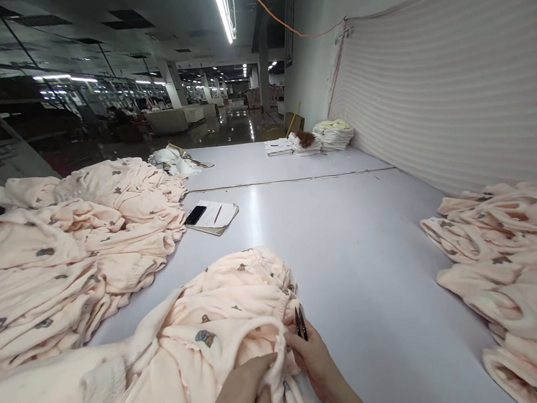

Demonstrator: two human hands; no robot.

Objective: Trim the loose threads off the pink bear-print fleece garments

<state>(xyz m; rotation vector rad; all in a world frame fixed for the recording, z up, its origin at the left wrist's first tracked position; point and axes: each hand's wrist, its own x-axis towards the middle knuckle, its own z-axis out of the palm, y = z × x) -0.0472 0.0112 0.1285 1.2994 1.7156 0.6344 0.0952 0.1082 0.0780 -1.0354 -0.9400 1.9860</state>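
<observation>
A peach plush garment [205,340] with small printed motifs lies bunched on the table in front of me. My left hand [242,392] has its fingers curled at a looped opening in the cloth, pinching the edge. On the other side of that opening, my right hand [314,357] grips the same edge between thumb and fingers. Small black thread snips [300,324] are tucked in my right hand, their two blades pointing up and apart. Folds of cloth hide some fingertips of both hands.
Piles of similar peach garments lie on the left [88,242] and right [514,268]. A notepad [225,214] carries a phone [196,215] and a red pen. Farther back are white scraps [175,159] and folded cloth stacks [333,136]. A pale hanging sheet [451,85] borders the right.
</observation>
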